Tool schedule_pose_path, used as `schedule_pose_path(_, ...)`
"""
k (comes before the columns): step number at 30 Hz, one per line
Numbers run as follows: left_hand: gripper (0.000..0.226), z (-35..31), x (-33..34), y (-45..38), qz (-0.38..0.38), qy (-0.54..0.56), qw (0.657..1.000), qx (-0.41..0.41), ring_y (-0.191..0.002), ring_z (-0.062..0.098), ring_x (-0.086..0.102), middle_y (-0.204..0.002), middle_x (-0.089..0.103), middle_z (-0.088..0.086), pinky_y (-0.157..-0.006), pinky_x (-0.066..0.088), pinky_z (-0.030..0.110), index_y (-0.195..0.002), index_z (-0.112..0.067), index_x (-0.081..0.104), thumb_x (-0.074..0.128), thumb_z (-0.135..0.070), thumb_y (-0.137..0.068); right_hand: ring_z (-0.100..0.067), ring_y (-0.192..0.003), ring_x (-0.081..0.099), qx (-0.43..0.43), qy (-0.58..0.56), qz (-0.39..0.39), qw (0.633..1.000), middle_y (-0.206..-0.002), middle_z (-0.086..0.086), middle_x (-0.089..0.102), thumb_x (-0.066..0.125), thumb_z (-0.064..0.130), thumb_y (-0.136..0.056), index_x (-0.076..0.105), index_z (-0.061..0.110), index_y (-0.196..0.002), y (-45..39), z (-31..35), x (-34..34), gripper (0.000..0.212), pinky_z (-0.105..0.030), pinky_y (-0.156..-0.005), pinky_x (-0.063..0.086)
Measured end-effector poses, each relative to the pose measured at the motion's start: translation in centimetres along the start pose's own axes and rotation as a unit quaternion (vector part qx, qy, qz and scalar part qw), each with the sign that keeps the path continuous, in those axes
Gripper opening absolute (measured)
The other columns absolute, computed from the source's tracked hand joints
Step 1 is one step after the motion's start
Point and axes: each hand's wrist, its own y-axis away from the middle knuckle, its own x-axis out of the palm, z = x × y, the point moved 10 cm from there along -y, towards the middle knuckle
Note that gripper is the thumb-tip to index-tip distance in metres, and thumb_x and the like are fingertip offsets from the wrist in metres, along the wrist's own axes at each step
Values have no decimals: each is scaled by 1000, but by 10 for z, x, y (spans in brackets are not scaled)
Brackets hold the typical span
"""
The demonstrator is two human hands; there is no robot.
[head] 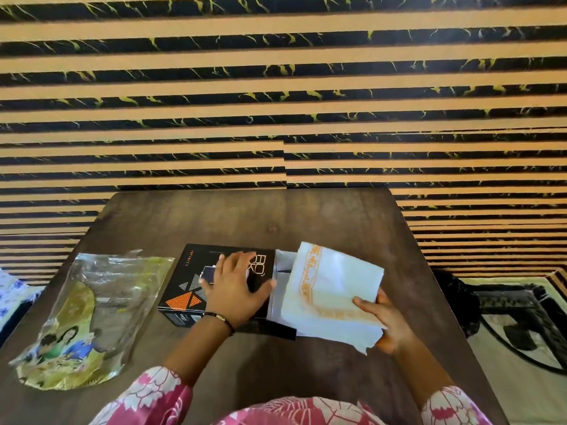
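A black box (190,280) with orange triangles lies on the dark wooden table (214,216), its right end open with a white flap (283,262) showing. My left hand (236,289) rests flat on the box top, fingers spread. My right hand (383,320) grips the near corner of a folded white cloth (334,289) with an orange patterned border, held tilted at the box's open end. Whether the cloth's far edge is inside the box I cannot tell.
A crumpled clear and yellow plastic bag (89,317) with a printed picture lies at the table's left. A striped black and tan wall (276,87) stands behind the table. A patterned mat (521,317) lies to the right.
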Motion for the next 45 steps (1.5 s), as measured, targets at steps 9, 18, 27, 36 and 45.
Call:
schedule_pose_path(9, 104, 12, 40, 2, 112, -156, 981, -8, -140, 34, -23, -156, -17, 1, -102, -8, 73, -145, -36, -6, 59, -66, -69, -35, -98, 66, -15, 124, -10, 992, -114, -20, 64, 60, -2, -83, 49, 11, -123, -3, -3, -8, 43, -44, -71, 59)
schedule_pose_path(18, 103, 9, 41, 2, 118, -170, 978, -5, -141, 34, -22, -156, -18, 2, -101, -5, 74, -145, -33, -4, 60, -61, -70, -30, -96, 66, 56, 202, 24, 977, -109, -11, 64, 63, -3, -81, 48, 17, -122, -16, 3, 4, 48, -36, -65, 58)
schedule_pose_path(27, 115, 11, 47, 12, 170, -200, 965, 9, -136, 36, -32, -152, -30, 4, -98, -12, 75, -144, -34, -16, 60, -69, -66, -28, -85, 62, 57, 166, 5, 984, -96, -12, 64, 54, -9, -83, 52, 13, -114, -41, 23, 29, 38, -39, -69, 52)
schedule_pose_path(36, 118, 15, 53, 7, 193, -204, 959, 20, -134, 38, -33, -152, -31, 5, -97, -10, 76, -143, -32, -18, 64, -66, -65, -23, -73, 55, 53, 42, -75, 995, -85, -9, 56, 36, 5, -95, 53, 11, -94, -35, 2, 29, 18, -30, -54, 54)
schedule_pose_path(45, 116, 14, 53, 7, 186, -208, 960, 19, -135, 39, -31, -153, -29, 6, -98, -9, 76, -143, -32, -16, 64, -64, -66, -33, -92, 67, -7, 38, -114, 993, -103, -13, 70, 48, 18, -93, 63, 12, -108, -31, -17, 31, 22, -35, -65, 57)
